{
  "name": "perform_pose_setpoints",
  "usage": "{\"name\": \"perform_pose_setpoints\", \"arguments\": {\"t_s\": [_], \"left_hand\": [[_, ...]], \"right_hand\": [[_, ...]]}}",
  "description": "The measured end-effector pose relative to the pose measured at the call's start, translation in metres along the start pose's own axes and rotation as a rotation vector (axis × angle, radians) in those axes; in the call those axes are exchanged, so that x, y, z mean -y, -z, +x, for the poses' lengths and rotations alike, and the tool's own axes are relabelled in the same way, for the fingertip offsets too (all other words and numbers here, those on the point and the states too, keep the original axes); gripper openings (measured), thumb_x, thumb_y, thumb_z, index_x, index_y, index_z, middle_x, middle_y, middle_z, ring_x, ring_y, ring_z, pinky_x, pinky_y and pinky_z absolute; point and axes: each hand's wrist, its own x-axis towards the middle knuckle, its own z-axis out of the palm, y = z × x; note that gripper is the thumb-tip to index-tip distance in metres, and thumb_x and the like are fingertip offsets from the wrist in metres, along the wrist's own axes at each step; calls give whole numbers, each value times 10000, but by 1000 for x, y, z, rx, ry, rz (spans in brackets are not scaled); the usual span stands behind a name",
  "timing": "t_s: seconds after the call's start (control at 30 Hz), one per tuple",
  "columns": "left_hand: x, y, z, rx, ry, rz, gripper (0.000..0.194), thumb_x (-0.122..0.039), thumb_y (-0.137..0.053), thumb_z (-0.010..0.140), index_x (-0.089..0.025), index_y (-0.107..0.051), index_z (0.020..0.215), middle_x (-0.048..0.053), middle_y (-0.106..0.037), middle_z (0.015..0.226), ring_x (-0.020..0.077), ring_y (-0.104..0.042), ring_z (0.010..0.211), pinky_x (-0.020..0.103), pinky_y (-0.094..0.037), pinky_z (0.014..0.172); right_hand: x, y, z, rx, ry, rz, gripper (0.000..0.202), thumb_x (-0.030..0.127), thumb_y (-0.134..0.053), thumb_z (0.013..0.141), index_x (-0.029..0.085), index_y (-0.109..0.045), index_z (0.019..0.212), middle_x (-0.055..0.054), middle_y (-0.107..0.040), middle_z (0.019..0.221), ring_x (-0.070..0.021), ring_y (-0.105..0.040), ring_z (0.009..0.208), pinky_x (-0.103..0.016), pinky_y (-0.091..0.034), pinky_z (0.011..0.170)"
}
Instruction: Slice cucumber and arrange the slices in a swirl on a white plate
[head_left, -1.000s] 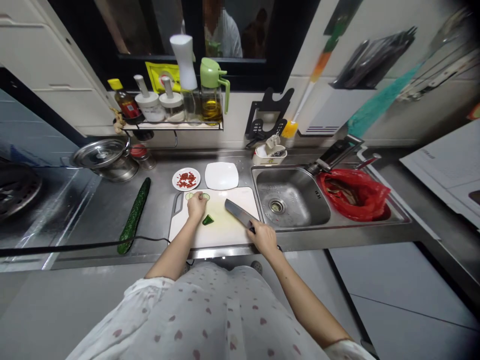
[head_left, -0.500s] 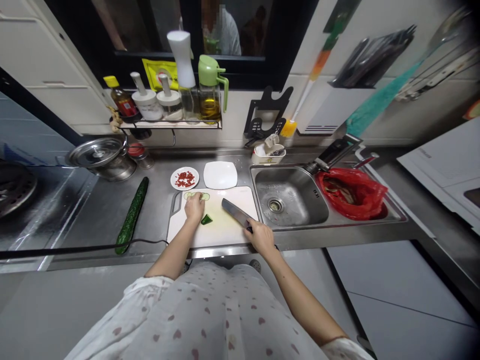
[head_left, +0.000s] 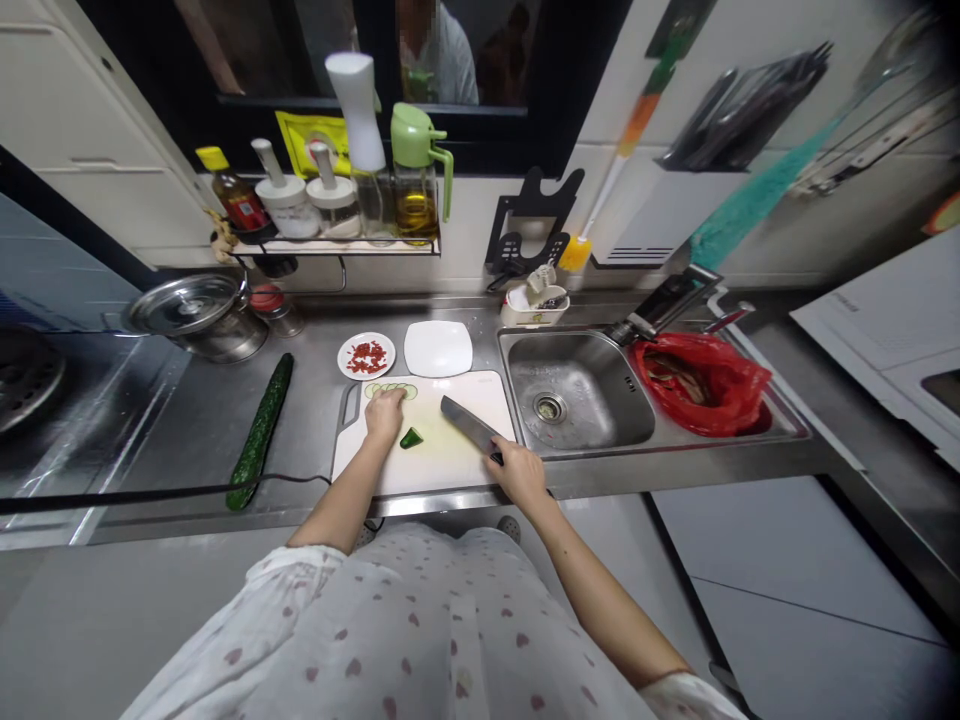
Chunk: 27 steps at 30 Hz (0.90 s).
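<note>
A white cutting board [head_left: 442, 470] lies on the steel counter. My left hand [head_left: 384, 415] is at its left part, fingertips on a row of thin pale green cucumber slices [head_left: 406, 390]; whether it grips any is too small to tell. In my right hand [head_left: 521, 472] is the handle of a knife [head_left: 466, 422], its dark blade lying flat over the board, tip toward the upper left. Between the hands rests a small green cucumber end piece [head_left: 410, 438]. Behind the board are a plate of chopped red pieces [head_left: 366, 357] and a white square plate [head_left: 439, 348].
A whole cucumber [head_left: 261, 430] lies on the counter at left, crossed by a black cable [head_left: 165, 497]. Behind it stand a lidded steel pot [head_left: 217, 320] and a red-lidded jar [head_left: 281, 312]. At right are the sink [head_left: 592, 390] and a red bag [head_left: 705, 390].
The view has shifted slightly. My left hand's fingers have moved a little over the cucumber slices, and more of the slices show. The knife stays in my right hand in the same place.
</note>
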Motion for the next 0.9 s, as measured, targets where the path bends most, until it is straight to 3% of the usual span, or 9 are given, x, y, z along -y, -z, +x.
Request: {"name": "perform_pose_setpoints", "arguments": {"t_s": [0.2,0.4,0.6,0.9], "left_hand": [[-3,-1,-7,-92,11,-73,267,-199,-471,881,-232,-690,1031,64,-697,1051,244,-568,958,356,-436,839],[-9,-4,-35,-240,101,-182,248,-260,-482,880,-213,-684,1016,78,-703,979,247,-593,912,378,-441,844],[-4,2,-64,-277,78,-264,261,-318,-476,888,-201,-674,1013,79,-704,945,238,-601,875,377,-451,821],[-1,9,-90,-296,2,-332,227,-310,-493,898,-194,-667,986,67,-696,943,202,-608,850,355,-472,822]], "right_hand": [[2,-4,1,-17,-4,52,329,352,-418,916,237,-586,1175,-69,-700,1006,-193,-639,918,-254,-379,741],[8,-5,3,5,-30,63,352,329,-391,923,245,-570,1215,-72,-711,976,-200,-652,906,-256,-373,717],[12,-1,1,51,-26,46,358,349,-367,946,239,-576,1215,-85,-708,997,-198,-648,933,-251,-376,734],[16,1,-3,109,-17,2,374,348,-320,974,216,-546,1240,-115,-698,1017,-205,-643,952,-257,-377,738]]}}
